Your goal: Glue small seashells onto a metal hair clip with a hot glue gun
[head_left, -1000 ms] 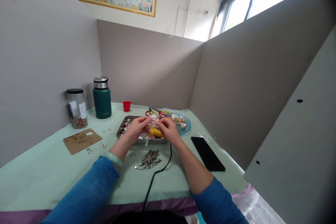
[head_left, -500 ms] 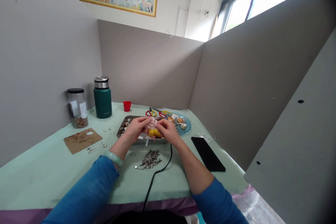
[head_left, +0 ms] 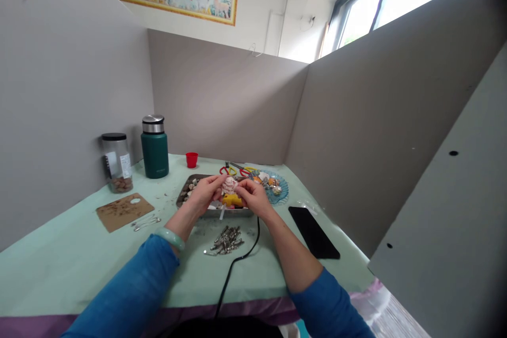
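Between my two hands is a small pink-and-white seashell (head_left: 229, 185), raised over a metal tray (head_left: 182, 190). My left hand (head_left: 206, 193) pinches its left side, and my right hand (head_left: 252, 194) pinches its right side. Just below the shell, a yellow glue gun (head_left: 233, 200) lies across the tray, partly hidden by my right hand. A black cord (head_left: 237, 259) runs from under that hand to the table's front edge. Shells and other small pieces fill the tray. In front of it lies a heap of metal pin clips (head_left: 227, 241).
A blue glass plate (head_left: 283, 195) of shells stands right of the tray, with scissors (head_left: 228, 170) behind. A black phone-like slab (head_left: 314, 232) lies right. Leftward are a brown card (head_left: 122, 214), safety pins (head_left: 147, 222), a jar (head_left: 118, 163), a green flask (head_left: 155, 150) and a red cup (head_left: 192, 159).
The shell has been turned between my fingers, so more of its ribbed pink-and-white face shows. My hands and arms stay in nearly the same place.
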Action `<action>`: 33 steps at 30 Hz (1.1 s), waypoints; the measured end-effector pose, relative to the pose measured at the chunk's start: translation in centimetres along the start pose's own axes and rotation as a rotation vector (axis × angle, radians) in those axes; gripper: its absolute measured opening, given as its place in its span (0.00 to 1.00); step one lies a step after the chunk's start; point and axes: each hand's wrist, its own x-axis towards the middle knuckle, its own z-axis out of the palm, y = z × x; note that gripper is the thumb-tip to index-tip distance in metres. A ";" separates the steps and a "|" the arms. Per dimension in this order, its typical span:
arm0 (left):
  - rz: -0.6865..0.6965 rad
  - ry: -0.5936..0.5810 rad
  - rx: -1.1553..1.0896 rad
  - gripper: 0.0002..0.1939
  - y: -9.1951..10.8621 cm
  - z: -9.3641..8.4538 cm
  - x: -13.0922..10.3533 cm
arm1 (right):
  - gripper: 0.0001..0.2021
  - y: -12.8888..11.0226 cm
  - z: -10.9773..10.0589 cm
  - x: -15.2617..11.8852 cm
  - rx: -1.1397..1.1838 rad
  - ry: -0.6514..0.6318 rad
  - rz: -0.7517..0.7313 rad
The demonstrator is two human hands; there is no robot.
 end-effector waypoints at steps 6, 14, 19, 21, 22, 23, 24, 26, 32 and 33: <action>-0.011 -0.010 -0.050 0.17 -0.2 -0.1 0.3 | 0.13 0.1 -0.2 0.3 0.020 0.074 -0.011; -0.002 0.011 -0.067 0.17 -0.4 -0.5 0.5 | 0.13 0.1 -0.4 0.4 0.034 0.088 -0.022; 0.024 0.028 -0.043 0.16 -0.4 -0.5 0.4 | 0.14 0.2 -0.4 0.5 0.017 0.100 -0.003; 0.030 0.023 -0.035 0.16 -0.4 -0.4 0.4 | 0.14 0.4 -0.5 0.7 0.042 0.131 0.001; 0.030 0.017 -0.034 0.16 -0.5 -0.4 0.4 | 0.14 0.5 -0.5 0.7 0.050 0.143 0.003; 0.028 0.010 -0.036 0.16 -0.5 -0.4 0.4 | 0.14 0.6 -0.6 0.8 0.053 0.148 0.004; 0.023 0.003 -0.038 0.16 -0.5 -0.4 0.4 | 0.14 0.6 -0.6 0.8 0.054 0.147 0.006; 0.011 0.000 -0.043 0.16 -0.5 -0.3 0.4 | 0.15 0.7 -0.6 0.8 0.053 0.138 0.014; 0.024 0.026 -0.058 0.15 -0.3 -0.3 0.3 | 0.13 0.2 -0.2 0.3 -0.032 0.035 -0.045; 0.030 0.027 -0.059 0.15 -0.2 -0.3 0.3 | 0.13 0.2 -0.1 0.3 -0.057 0.013 -0.061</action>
